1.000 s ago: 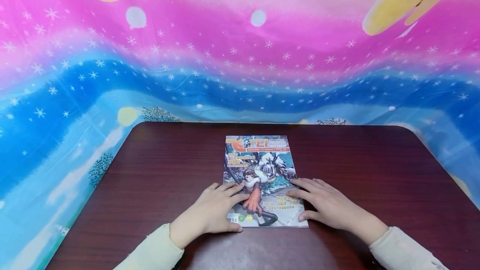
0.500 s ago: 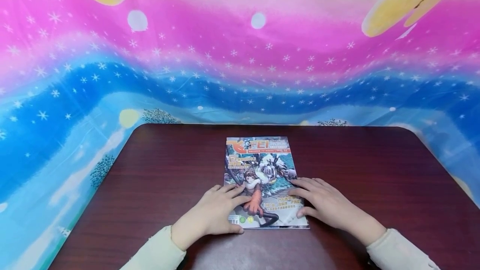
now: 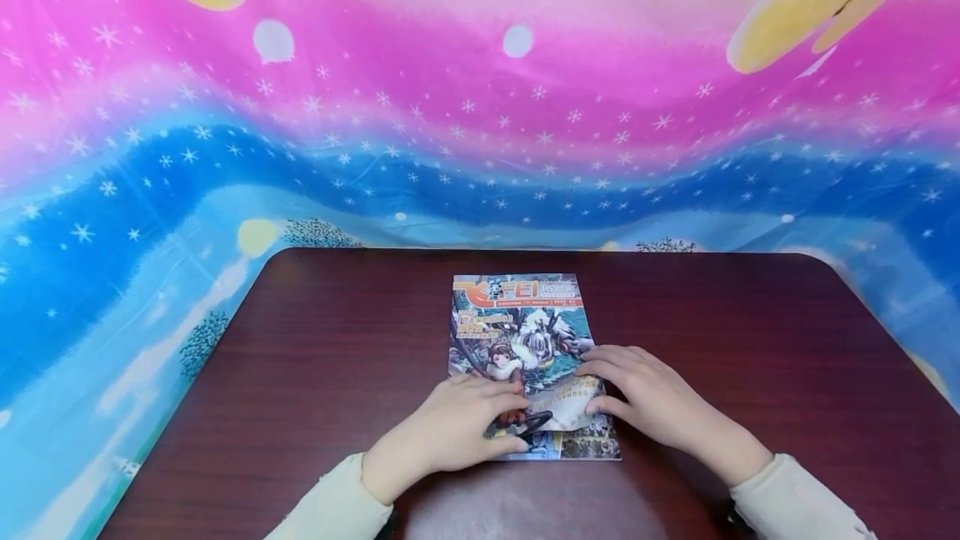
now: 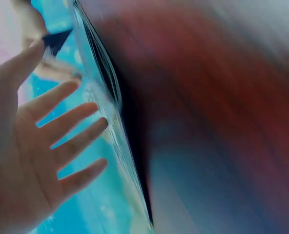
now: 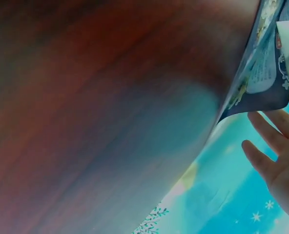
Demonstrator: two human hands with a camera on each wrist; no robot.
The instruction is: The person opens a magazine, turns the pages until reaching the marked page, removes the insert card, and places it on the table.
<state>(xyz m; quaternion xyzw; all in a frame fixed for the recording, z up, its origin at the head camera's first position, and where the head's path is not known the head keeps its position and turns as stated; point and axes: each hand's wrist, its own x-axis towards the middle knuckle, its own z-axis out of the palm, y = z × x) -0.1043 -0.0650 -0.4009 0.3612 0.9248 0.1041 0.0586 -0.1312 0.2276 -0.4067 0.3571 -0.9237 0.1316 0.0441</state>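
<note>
A magazine (image 3: 517, 332) with a colourful illustrated cover lies on the table before me. Its front cover (image 3: 566, 411) is lifted along the near edge, and a printed page (image 3: 588, 445) shows beneath. At the right edge, my right hand (image 3: 652, 394) pinches the cover between thumb and fingers. The cover's dark inner side (image 5: 264, 100) bends up beside that hand in the right wrist view. My left hand (image 3: 468, 423) lies across the lower left of the magazine, its fingers (image 4: 81, 141) straight and spread in the left wrist view.
The dark red-brown wooden table (image 3: 322, 340) has rounded far corners. Behind it hangs a pink and blue cloth (image 3: 450, 123) printed with snowflakes, which also falls past the table's left and right sides.
The cover's near edge has risen, baring the page beneath. My left hand has slid a little to the right over the magazine; the right hand has shifted slightly upward with the cover.
</note>
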